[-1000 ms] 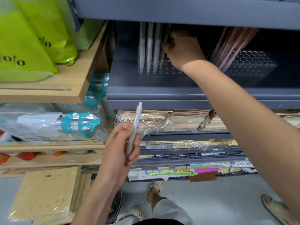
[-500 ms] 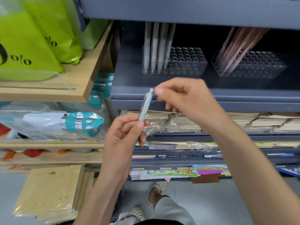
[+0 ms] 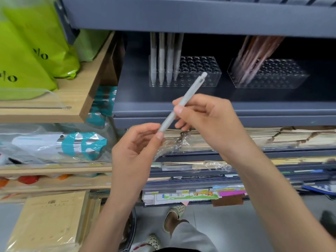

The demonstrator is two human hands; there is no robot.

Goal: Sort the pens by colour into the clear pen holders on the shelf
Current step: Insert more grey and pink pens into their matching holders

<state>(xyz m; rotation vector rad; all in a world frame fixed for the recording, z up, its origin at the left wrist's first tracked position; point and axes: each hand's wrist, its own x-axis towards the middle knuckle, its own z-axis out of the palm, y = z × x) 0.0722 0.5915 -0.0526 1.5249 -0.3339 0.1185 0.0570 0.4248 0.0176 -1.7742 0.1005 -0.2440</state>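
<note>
Nearest: left hand (image 3: 138, 148), fingers curled, thumb and forefinger pinching the lower tip end of a slim pale grey plastic click pen (image 3: 190, 91). Just beyond it, right hand (image 3: 205, 120) pinches the same pen at mid-barrel. Its thumb and forefinger are clenched on the pen, the other fingers loosely curled beneath.

The pen is in the air between both hands, tilted, clicker end up and to the right. It sits in front of the dark grey metal shelf (image 3: 163, 100) and touches nothing else.

Handling, as judged: light, stiff, smooth barrel. It could roll or slip in a loose pinch but does not look fragile, so a two-finger pinch should do. Best hold looks like the upper barrel below the clip, leaving the tip end free to drop into a hole. Headroom under the board above is low, so the pen probably goes in at a slant.

Farther, on the shelf, left: clear plastic pen holder with rows of round holes (image 3: 200, 73). Four pale grey pens (image 3: 161, 57) stand along its left edge; most holes are vacant. They match the pen in hand, so this is the likely destination.

Right, apart from it: second clear pen holder (image 3: 283, 77) with a leaning bunch of brownish-pink pens (image 3: 254, 55). Both holders look light, and a hard push might shift one.
</note>
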